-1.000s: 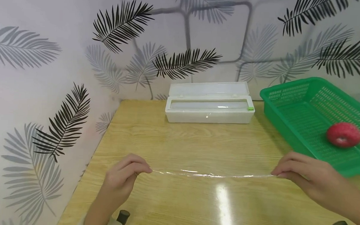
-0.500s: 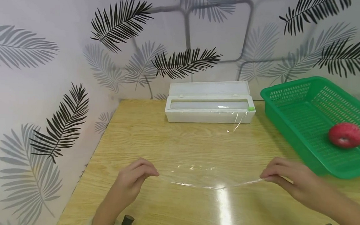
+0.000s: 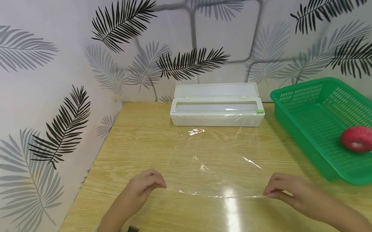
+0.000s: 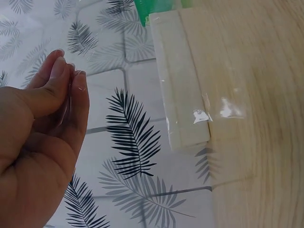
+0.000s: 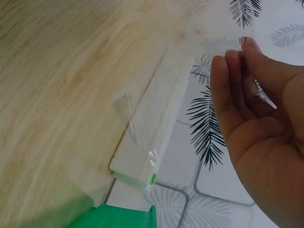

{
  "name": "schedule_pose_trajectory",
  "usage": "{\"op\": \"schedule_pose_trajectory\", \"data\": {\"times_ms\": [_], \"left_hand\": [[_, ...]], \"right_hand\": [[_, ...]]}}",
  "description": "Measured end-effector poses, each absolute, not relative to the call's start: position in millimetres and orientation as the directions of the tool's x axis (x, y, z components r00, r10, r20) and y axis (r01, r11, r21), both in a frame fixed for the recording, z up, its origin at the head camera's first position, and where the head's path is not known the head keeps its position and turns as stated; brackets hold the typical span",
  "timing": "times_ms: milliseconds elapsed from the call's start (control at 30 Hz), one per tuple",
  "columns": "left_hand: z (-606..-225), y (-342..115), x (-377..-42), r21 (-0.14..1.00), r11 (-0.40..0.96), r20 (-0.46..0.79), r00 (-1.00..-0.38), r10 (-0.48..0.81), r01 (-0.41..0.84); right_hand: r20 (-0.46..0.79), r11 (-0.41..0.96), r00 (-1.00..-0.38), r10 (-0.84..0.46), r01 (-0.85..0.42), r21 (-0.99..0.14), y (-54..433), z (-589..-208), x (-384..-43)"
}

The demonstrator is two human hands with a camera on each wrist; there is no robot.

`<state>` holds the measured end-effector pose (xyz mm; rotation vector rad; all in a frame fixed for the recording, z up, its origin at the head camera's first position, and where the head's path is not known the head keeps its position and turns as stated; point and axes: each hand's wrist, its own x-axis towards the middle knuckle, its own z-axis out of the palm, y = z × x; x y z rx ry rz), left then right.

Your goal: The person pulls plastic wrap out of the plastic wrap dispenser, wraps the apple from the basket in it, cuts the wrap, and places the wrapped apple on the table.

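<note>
A sheet of clear plastic wrap (image 3: 204, 168) stretches over the table from the white wrap dispenser (image 3: 216, 119), seen mostly by its glints. My left hand (image 3: 141, 188) pinches one corner of its near edge between thumb and fingers. At the other corner, my right hand (image 3: 289, 193) pinches the film the same way. The edge between them sags slightly. The dispenser's lid (image 3: 216, 90) stands raised, with the roll visible inside. In the left wrist view, thumb and fingertips of the left hand (image 4: 52, 114) meet; the right wrist view shows the right hand (image 5: 256, 104) likewise.
A green plastic basket (image 3: 299, 133) stands at the right with a red round fruit (image 3: 360, 139) in it. Behind the wooden table (image 3: 136, 138) is a wall (image 3: 146, 22) covered in a leaf pattern. A small green piece (image 3: 260, 111) sits at the dispenser's right end.
Both hands have come lower and nearer the body, and somewhat closer together, still pinching the film. More of the sheet now shows between them and the dispenser.
</note>
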<state>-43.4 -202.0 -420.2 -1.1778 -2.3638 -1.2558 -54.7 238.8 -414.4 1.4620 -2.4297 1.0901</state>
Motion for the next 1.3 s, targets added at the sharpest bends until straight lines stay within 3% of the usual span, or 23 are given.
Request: {"op": "schedule_pose_trajectory", "data": {"times_ms": [300,433,667,967,1300], "left_hand": [[-441,-201,-43,0.635,0.337,0.437,-0.683,0.585,0.695],[-449,-197,-44,0.641,0.344,0.414,-0.686,0.598,0.686],[-455,-193,-41,0.66,0.455,0.259,-0.75,0.608,0.597],[-462,-191,-41,0.626,0.523,0.193,-0.764,0.616,0.579],[-466,-189,-42,0.604,0.587,0.105,-0.783,0.613,0.54]], "right_hand": [[0.443,0.165,-0.447,-0.777,-0.824,-0.542,236,-441,-55],[0.398,0.196,-0.465,-0.791,-0.808,-0.555,233,-448,-53],[0.29,0.27,-0.515,-0.807,-0.758,-0.594,232,-457,-50],[0.217,0.322,-0.523,-0.824,-0.749,-0.58,231,-469,-51],[0.22,0.329,-0.522,-0.824,-0.757,-0.564,226,-477,-46]]}}
